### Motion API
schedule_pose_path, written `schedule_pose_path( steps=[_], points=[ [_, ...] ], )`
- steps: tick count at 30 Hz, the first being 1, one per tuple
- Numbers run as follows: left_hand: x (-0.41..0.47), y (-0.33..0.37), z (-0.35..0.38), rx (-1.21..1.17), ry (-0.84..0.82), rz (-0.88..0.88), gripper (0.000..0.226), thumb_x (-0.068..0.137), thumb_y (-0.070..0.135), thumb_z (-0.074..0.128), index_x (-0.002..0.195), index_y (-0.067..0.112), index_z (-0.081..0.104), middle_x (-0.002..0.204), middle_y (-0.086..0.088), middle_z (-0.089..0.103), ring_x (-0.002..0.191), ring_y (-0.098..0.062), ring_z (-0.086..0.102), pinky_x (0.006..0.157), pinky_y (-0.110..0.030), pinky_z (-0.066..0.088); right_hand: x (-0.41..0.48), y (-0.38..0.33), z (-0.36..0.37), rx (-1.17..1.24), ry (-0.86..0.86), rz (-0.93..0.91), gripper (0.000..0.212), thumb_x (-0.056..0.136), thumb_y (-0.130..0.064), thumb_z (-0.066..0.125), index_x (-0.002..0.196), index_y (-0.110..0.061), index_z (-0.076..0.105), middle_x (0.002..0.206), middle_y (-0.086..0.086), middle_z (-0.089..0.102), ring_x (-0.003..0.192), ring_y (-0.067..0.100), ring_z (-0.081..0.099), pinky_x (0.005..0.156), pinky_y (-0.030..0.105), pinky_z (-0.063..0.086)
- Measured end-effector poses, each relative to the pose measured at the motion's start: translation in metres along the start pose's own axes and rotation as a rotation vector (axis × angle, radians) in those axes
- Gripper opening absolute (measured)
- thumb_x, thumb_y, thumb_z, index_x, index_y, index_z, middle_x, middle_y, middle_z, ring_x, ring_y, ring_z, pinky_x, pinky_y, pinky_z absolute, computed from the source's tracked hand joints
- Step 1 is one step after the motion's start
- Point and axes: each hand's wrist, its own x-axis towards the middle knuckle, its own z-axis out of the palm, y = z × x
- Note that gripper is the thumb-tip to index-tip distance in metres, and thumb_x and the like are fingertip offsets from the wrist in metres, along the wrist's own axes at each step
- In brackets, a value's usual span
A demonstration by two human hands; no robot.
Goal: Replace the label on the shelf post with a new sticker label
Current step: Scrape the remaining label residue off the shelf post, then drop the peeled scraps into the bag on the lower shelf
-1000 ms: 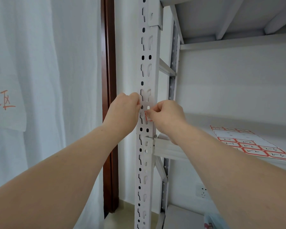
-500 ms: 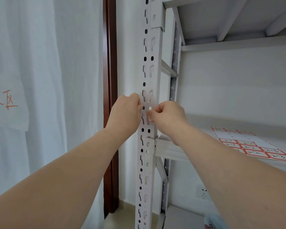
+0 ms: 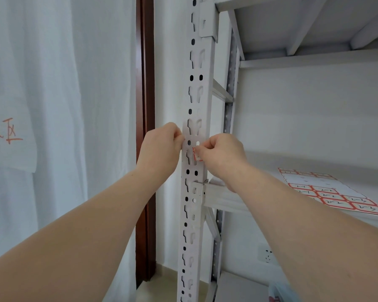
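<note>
White metal shelf [image 3: 266, 162], nothing fancy. Slotted post [image 3: 194, 94] right under the fingers [image 3: 207, 148], small red-edged label [image 3: 197, 157] on it at the fingertips. Off to the right of the fingers and a bit lower, flat on the board: a sticker sheet [image 3: 327, 190], red borders, a few blank spots.

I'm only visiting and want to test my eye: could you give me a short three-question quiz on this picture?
1. True or false: the sticker sheet lies on the floor.
2. Which hand pinches the red-edged label on the shelf post? A left hand, B right hand.
3. Fill in: the left hand holds the post's ___ edge.
Key: 1 false, it lies on the shelf; 2 B; 3 left.
</note>
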Motion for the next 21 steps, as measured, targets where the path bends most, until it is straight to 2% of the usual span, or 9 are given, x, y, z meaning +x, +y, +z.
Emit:
schedule_pose_path(
  steps=[4, 7, 9, 11, 13, 16, 21],
  points=[
    [-0.003, 0.003, -0.004, -0.035, 0.058, 0.007, 0.017, 0.094, 0.015, 0.045, 0.092, 0.009, 0.061, 0.084, -0.002, 0.069, 0.084, -0.023, 0.061, 0.078, -0.038, 0.049, 0.002, 0.003, 0.0, 0.062, -0.027, 0.032, 0.028, 0.086, -0.018, 0.061, 0.057, -0.016, 0.06, 0.076, 0.004, 0.066, 0.08, 0.021, 0.06, 0.075, 0.03, 0.05],
    [-0.007, 0.006, -0.007, -0.05, 0.052, 0.046, 0.017, 0.093, 0.016, 0.048, 0.093, 0.012, 0.064, 0.082, 0.001, 0.069, 0.081, -0.019, 0.061, 0.076, -0.029, 0.048, 0.004, 0.006, 0.0, 0.15, -0.041, 0.058, 0.02, 0.084, -0.018, 0.063, 0.065, -0.012, 0.067, 0.081, 0.004, 0.069, 0.077, 0.019, 0.059, 0.066, 0.027, 0.048],
    [-0.012, 0.009, -0.009, -0.081, -0.008, 0.057, 0.015, 0.092, 0.016, 0.051, 0.091, 0.015, 0.066, 0.079, 0.006, 0.068, 0.075, -0.009, 0.06, 0.069, -0.012, 0.043, 0.004, 0.008, 0.0, 0.245, -0.042, 0.101, 0.021, 0.082, -0.016, 0.065, 0.061, -0.014, 0.066, 0.08, 0.003, 0.069, 0.078, 0.02, 0.062, 0.073, 0.031, 0.053],
    [-0.017, 0.01, -0.01, -0.124, -0.067, 0.063, 0.013, 0.091, 0.016, 0.054, 0.089, 0.017, 0.067, 0.075, 0.012, 0.067, 0.071, 0.002, 0.058, 0.067, -0.004, 0.039, 0.003, 0.011, 0.0, 0.357, -0.054, 0.16, 0.022, 0.08, -0.016, 0.068, 0.058, -0.016, 0.065, 0.081, 0.003, 0.07, 0.091, 0.023, 0.066, 0.087, 0.041, 0.055],
    [-0.02, 0.01, -0.01, -0.161, -0.101, 0.055, 0.013, 0.089, 0.017, 0.057, 0.088, 0.018, 0.07, 0.073, 0.017, 0.064, 0.069, 0.008, 0.056, 0.067, -0.001, 0.038, 0.002, 0.013, -0.001, 0.441, -0.075, 0.198, 0.019, 0.079, -0.017, 0.07, 0.061, -0.016, 0.066, 0.087, 0.006, 0.072, 0.099, 0.025, 0.066, 0.092, 0.045, 0.053],
    [-0.023, 0.012, -0.01, -0.192, -0.103, 0.047, 0.012, 0.088, 0.019, 0.059, 0.087, 0.02, 0.071, 0.07, 0.022, 0.06, 0.068, 0.017, 0.053, 0.065, 0.002, 0.037, -0.002, 0.016, -0.001, 0.514, -0.1, 0.224, 0.015, 0.078, -0.018, 0.073, 0.065, -0.015, 0.066, 0.096, 0.009, 0.073, 0.101, 0.024, 0.066, 0.095, 0.044, 0.051],
    [-0.025, 0.017, -0.011, -0.183, -0.071, 0.046, 0.009, 0.086, 0.02, 0.063, 0.084, 0.019, 0.072, 0.067, 0.024, 0.057, 0.066, 0.023, 0.05, 0.064, 0.004, 0.036, -0.002, 0.018, -0.004, 0.621, -0.133, 0.274, 0.011, 0.081, -0.016, 0.072, 0.085, -0.007, 0.067, 0.104, 0.013, 0.072, 0.101, 0.024, 0.068, 0.091, 0.041, 0.055]
  ],
)
